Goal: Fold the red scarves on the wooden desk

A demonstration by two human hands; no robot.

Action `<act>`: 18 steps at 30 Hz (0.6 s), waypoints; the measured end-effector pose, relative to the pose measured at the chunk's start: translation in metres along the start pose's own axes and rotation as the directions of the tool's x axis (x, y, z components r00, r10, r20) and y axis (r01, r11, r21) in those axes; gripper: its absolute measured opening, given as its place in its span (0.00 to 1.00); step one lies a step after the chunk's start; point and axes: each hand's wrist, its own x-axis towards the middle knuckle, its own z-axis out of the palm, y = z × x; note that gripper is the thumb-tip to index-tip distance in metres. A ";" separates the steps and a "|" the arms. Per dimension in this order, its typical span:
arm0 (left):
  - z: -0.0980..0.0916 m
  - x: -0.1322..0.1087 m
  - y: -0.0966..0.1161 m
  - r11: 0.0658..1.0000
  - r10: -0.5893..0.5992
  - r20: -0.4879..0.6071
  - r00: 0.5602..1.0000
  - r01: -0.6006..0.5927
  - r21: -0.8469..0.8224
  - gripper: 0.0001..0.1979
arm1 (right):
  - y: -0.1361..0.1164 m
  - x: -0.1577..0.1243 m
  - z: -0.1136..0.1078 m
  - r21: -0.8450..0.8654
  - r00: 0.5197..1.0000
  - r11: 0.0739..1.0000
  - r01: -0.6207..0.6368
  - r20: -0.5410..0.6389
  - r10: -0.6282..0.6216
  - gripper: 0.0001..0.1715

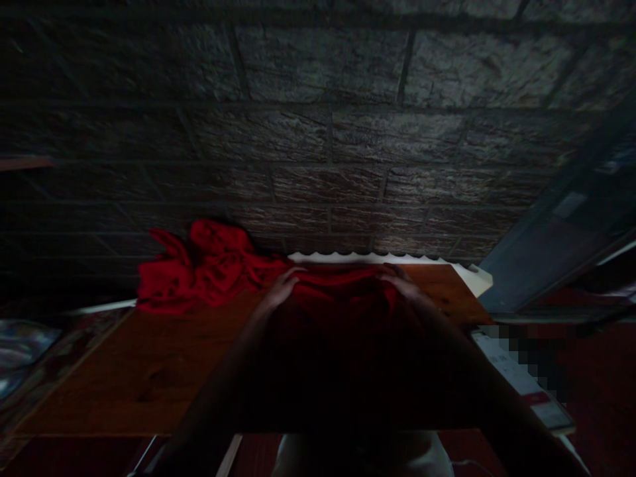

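A red cloth (342,291) lies spread on the wooden table (149,364) in front of me, its near part lost in shadow. My left hand (284,285) rests on the cloth's far left corner, fingers curled on the fabric. On the far right corner my right hand (400,281) does the same. A heap of crumpled red cloth (199,268) sits at the table's far left, just beside my left hand.
A dark brick wall (318,132) stands right behind the table. A white scalloped strip (377,258) runs along the far table edge. A slanted glass panel (556,245) is at right, with a printed sheet (527,384) below it.
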 end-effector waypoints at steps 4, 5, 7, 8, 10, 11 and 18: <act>-0.005 -0.002 -0.003 0.996 0.040 0.064 0.997 -0.034 -0.080 0.20 | -0.009 -0.014 -0.004 0.022 0.990 0.995 0.097 0.102 -0.098 0.36; -0.005 -0.003 -0.004 0.996 0.043 0.049 0.998 -0.039 -0.084 0.20 | -0.010 -0.018 -0.003 -0.030 0.987 0.990 0.138 0.087 -0.135 0.39; -0.003 -0.003 -0.006 0.995 0.051 0.031 0.998 -0.048 -0.090 0.20 | -0.008 -0.027 0.004 -0.204 0.983 0.961 0.184 0.022 -0.184 0.46; -0.002 -0.002 -0.007 0.994 0.056 0.028 0.998 -0.054 -0.091 0.20 | -0.007 -0.032 0.008 -0.314 0.980 0.932 0.182 -0.025 -0.200 0.51; 0.000 -0.001 -0.009 0.995 0.061 0.021 0.998 -0.059 -0.078 0.20 | -0.003 -0.042 0.018 -0.522 0.970 0.838 0.160 -0.077 -0.233 0.58; 0.001 0.000 -0.010 0.996 0.061 0.010 0.998 -0.060 -0.062 0.19 | -0.002 -0.046 0.022 -0.602 0.965 0.783 0.156 -0.075 -0.249 0.59; 0.003 0.002 -0.018 0.996 0.094 -0.064 0.994 -0.093 0.019 0.17 | 0.004 -0.048 0.027 -0.787 0.971 0.608 0.104 -0.053 -0.234 0.34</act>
